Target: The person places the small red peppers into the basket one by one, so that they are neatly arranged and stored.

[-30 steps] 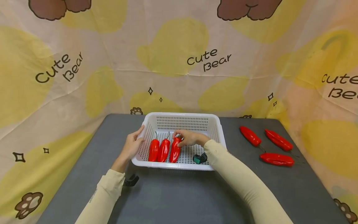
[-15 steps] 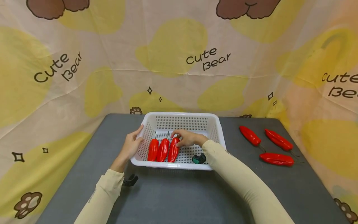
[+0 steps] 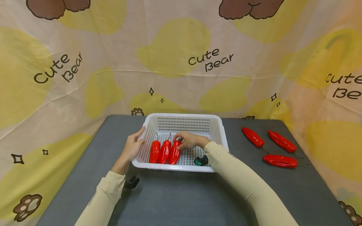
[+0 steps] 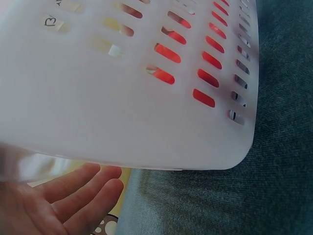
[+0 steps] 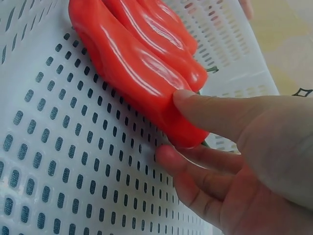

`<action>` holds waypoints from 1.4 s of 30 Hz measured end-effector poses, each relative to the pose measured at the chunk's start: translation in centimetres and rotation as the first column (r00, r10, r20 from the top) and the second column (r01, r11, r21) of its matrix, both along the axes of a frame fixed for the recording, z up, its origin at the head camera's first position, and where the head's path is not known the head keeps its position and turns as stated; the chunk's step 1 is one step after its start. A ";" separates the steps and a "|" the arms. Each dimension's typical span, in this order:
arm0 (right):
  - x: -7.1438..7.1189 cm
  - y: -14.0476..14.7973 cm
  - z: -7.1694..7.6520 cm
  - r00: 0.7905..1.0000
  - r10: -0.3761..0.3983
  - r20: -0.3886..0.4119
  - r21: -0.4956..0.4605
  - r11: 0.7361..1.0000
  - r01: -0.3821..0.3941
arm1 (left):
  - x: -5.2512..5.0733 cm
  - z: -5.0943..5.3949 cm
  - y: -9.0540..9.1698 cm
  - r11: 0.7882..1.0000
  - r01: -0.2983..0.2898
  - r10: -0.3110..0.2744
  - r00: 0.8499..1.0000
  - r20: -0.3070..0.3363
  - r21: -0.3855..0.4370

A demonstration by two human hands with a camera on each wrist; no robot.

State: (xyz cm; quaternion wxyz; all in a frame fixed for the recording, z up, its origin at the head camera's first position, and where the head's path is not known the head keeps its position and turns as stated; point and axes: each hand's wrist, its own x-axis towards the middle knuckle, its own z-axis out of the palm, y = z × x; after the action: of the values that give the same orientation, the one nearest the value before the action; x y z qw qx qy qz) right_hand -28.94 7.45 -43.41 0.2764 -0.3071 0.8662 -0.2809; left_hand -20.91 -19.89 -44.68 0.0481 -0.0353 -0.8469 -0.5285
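Observation:
Three red chili peppers lie side by side in the left half of a white plastic basket (image 3: 181,167). My right hand (image 3: 190,140) holds the rightmost chili pepper (image 3: 174,154) near its stem end. In the right wrist view, the thumb (image 5: 195,105) presses on that pepper and the other fingers sit close by its end. Left of it lie the middle pepper (image 3: 164,152) and the leftmost pepper (image 3: 154,152), stems toward the back. My left hand (image 3: 132,147) grips the basket's left rim; in the left wrist view its fingers (image 4: 93,198) show beside the wall, the thumb mostly hidden.
Three more red peppers lie on the grey table (image 3: 181,197) right of the basket: a left one (image 3: 253,137), a back right one (image 3: 282,141) and a front one (image 3: 280,161). A patterned cloth (image 3: 175,62) hangs behind and along the sides.
My right hand has shifted slightly left with the third pepper, which now lies closer to the middle one. My left hand keeps its place on the rim.

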 end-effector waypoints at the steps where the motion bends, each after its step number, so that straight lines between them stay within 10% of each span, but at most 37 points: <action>1: 0.0 0.0 0.0 1.000 -0.002 0.003 -0.001 1.000 0.002 | 0.0 0.0 0.0 1.000 0.000 0.000 1.000 -0.003 -0.005; 42: -0.1 0.3 0.7 0.997 -0.075 -0.021 0.033 0.997 0.075 | 0.0 -0.2 0.0 1.000 0.010 -0.010 1.000 0.008 0.029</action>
State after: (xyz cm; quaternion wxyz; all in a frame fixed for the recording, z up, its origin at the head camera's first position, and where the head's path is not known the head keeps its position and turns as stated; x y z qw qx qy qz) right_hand -29.01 7.79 -42.72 0.2623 -0.2725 0.8844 -0.2735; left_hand -20.96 -19.93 -44.83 0.0425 -0.0366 -0.8392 -0.5409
